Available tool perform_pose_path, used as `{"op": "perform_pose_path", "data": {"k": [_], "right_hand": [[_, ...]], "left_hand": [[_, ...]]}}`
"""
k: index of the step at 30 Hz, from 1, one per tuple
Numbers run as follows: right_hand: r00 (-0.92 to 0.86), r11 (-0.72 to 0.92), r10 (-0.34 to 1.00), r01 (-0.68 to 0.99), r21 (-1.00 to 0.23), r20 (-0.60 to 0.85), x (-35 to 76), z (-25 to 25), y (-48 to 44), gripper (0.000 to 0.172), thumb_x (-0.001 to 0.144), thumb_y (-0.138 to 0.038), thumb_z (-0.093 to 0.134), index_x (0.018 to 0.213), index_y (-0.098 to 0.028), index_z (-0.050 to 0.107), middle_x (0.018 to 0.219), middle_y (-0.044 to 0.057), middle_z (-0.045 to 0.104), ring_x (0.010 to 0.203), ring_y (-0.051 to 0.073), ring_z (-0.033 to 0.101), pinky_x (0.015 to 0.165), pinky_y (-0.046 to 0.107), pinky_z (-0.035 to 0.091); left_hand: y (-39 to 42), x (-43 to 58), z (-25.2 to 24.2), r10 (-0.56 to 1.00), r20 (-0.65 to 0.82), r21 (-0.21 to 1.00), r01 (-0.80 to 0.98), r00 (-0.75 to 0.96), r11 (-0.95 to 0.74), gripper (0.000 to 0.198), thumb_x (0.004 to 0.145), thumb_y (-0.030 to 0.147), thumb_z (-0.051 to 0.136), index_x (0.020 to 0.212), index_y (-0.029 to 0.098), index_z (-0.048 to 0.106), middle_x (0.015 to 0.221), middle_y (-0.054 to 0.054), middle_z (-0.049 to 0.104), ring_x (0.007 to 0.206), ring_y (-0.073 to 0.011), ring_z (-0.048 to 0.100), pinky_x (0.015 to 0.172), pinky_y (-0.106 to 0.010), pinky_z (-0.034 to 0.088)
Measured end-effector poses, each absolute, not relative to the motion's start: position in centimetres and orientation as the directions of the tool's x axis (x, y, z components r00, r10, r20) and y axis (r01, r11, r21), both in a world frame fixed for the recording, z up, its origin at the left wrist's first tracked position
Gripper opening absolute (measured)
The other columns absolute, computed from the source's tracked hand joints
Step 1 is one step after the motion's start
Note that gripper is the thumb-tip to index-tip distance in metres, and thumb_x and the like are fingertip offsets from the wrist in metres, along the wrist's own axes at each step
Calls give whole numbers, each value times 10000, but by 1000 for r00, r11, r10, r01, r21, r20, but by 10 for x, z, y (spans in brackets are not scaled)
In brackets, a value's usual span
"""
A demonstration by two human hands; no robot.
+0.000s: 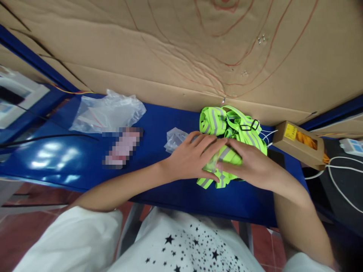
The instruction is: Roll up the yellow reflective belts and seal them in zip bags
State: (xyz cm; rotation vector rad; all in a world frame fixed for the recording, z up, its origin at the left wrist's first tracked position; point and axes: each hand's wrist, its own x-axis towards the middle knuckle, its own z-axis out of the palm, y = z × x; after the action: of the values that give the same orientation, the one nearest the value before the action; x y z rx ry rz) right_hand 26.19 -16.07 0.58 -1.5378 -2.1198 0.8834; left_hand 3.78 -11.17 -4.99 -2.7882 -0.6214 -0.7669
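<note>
Bright lime-green reflective straps (245, 130) with grey stripes and black buckles lie heaped on the blue table. At the front of the heap, a bundle of the same strap (227, 156) sits between my two hands. My left hand (193, 156) reaches over it from the left, fingers curved across the top and thumb low at the front. From the right, my right hand (253, 162) closes around it, fingertips meeting those of the left. A crumpled clear plastic bag (175, 139) lies partly behind my left hand. Something clear shows on the bundle under my fingers.
On the blue table (159, 117), a larger clear plastic bag (110, 112) and a pixelated pinkish item (124, 147) lie left. A cardboard box (297, 143) with an orange item and white cables (340, 160) are on the right. A brown cardboard panel (170, 49) rises behind.
</note>
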Motion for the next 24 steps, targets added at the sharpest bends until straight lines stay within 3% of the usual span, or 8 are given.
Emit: {"op": "perform_pose_path", "data": {"k": [3, 6, 9, 13, 17, 21, 24], "right_hand": [[-271, 212, 961, 622, -754, 47, 262, 5, -154, 453, 883, -547, 766, 1190, -244, 628, 1177, 46, 739, 1068, 252, 700, 862, 344, 549], [-300, 274, 948, 606, -746, 105, 262, 4, -149, 346, 899, -460, 773, 1166, -263, 675, 1150, 22, 751, 1046, 242, 709, 915, 364, 555], [-332, 356, 927, 629, -691, 175, 260, 6, -142, 288, 896, -356, 770, 1165, -275, 712, 1157, 27, 753, 1053, 251, 712, 969, 407, 553], [-121, 365, 905, 713, -599, 407, 257, 11, -133, 361, 799, -384, 845, 1072, -238, 660, 1109, 56, 707, 1016, 261, 695, 907, 417, 574], [-58, 364, 885, 705, -608, 462, 250, 13, -120, 324, 831, -392, 818, 1016, -241, 600, 988, 12, 675, 878, 197, 677, 850, 375, 580], [-6, 459, 782, 683, -568, 623, 242, 13, -107, 376, 820, -339, 803, 1101, -233, 576, 1104, 40, 611, 1070, 218, 633, 902, 372, 589], [15, 505, 779, 577, -642, 627, 244, 24, -107, 335, 871, -365, 769, 1124, -243, 586, 1146, 38, 608, 1077, 196, 637, 894, 338, 591]], "left_hand": [[-107, 35, -37, 372, 464, -131, 478, 804, -868, 1032, 895, 743, 654, 1595, 64, 314, 1387, -233, 626, 1282, -361, 603, 1102, -492, 433], [-104, 36, -30, 396, 411, -151, 490, 821, -858, 1006, 921, 657, 687, 1620, 65, 272, 1437, -232, 611, 1275, -350, 619, 1075, -478, 452], [-98, 42, -29, 394, 457, -89, 481, 798, -872, 1007, 917, 737, 633, 1590, 56, 322, 1395, -237, 646, 1209, -335, 666, 993, -430, 494], [-87, 51, -27, 459, 496, 22, 518, 737, -855, 1060, 862, 770, 675, 1602, 104, 309, 1386, -228, 655, 1161, -328, 696, 913, -398, 536], [-81, 62, -11, 523, 495, 124, 539, 694, -833, 1017, 850, 717, 736, 1602, 164, 331, 1436, -204, 624, 1185, -337, 694, 943, -414, 563], [-83, 73, 18, 591, 498, 162, 601, 635, -783, 856, 915, 570, 725, 1626, 287, 342, 1407, -109, 649, 1223, -339, 686, 1009, -461, 557], [-82, 73, 38, 608, 529, 165, 631, 592, -758, 895, 888, 495, 769, 1643, 290, 334, 1452, -74, 630, 1233, -348, 683, 1028, -486, 561]]}}
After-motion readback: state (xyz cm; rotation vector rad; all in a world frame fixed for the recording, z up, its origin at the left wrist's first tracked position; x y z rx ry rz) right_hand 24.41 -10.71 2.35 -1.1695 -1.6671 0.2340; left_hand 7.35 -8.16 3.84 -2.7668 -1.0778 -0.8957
